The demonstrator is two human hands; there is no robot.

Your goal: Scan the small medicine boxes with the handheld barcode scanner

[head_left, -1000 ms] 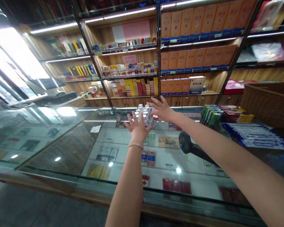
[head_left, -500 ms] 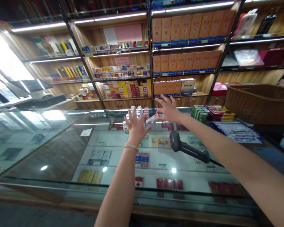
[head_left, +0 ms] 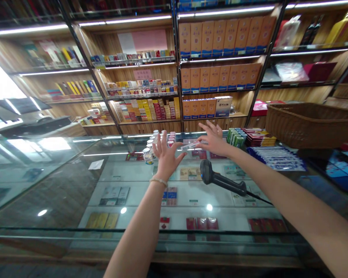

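Note:
My right hand [head_left: 213, 139] pinches one end of a small clear pack [head_left: 190, 146] with a barcode label, above the glass counter. My left hand [head_left: 168, 154] is spread, its fingers apart, at the other end of the pack; whether a fingertip touches it I cannot tell. Just behind my left hand stand small white-capped bottles [head_left: 147, 155] and pink-topped ones [head_left: 171, 137]. A black handheld scanner [head_left: 222, 180] lies on the glass in front of my right hand, its cable running to the right.
Green cans [head_left: 236, 137], red and yellow packs [head_left: 259, 136], blue-white packets [head_left: 278, 157] and a wicker basket [head_left: 310, 127] are at the right. A paper slip [head_left: 96, 164] lies left on the glass counter [head_left: 150, 200]. Stocked shelves rise behind.
The view has shifted to the right. The small pack has turned nearer to level, with its barcode label now showing. My right hand has moved slightly away from my left.

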